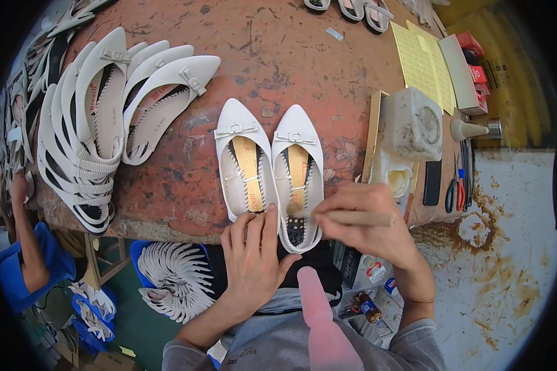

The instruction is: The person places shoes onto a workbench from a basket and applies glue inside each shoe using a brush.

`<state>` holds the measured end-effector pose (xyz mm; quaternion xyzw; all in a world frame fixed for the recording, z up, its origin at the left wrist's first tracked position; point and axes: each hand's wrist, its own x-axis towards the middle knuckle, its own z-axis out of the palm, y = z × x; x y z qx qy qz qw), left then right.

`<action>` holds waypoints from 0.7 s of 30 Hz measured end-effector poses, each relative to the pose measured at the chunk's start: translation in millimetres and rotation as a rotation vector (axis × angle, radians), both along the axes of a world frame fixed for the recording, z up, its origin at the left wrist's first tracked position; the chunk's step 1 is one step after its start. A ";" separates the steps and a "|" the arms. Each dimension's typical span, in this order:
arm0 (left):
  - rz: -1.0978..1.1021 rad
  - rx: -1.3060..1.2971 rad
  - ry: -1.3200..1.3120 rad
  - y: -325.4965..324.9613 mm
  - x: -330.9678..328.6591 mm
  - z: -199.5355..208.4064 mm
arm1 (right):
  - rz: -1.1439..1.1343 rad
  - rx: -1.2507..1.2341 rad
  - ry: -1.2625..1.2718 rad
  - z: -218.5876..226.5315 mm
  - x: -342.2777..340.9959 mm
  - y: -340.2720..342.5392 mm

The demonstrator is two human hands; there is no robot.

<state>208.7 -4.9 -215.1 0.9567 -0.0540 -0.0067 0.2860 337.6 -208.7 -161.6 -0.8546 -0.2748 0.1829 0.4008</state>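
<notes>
Two white pointed slingback shoes with bows lie side by side at the table edge, toes away from me: a left shoe (236,117) and a right shoe (297,123). Over the left shoe's heel curl the fingers of my left hand (254,256), its thumb by the right shoe's heel; that grip is partly hidden. My right hand (368,210) is closed around a brush (365,218) with a pale wooden handle. The brush's blurred tip reaches into the right shoe's heel, where a dark dotted patch shows behind the tan insole (297,167).
Stacked white slingbacks (102,117) lie to the left. On the right stand a grimy white container (413,123), yellow sheets (424,62), a nozzle bottle (467,129), a black phone-like slab (432,183) and pliers (460,185). Below, a blue bin (139,250) holds white shoe parts; another person's arm (28,229) shows far left.
</notes>
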 end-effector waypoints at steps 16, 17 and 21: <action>-0.008 -0.014 -0.011 -0.4 -1.0 -0.9 | 0.161 0.008 -0.671 -50.9 13.7 10.6; -0.009 -0.013 -0.006 -0.5 -1.0 -0.4 | 0.086 -0.020 -0.772 -59.5 13.7 13.5; -0.001 -0.016 0.013 3.7 -3.0 -0.8 | 0.049 -0.266 -0.743 -47.6 -11.7 19.1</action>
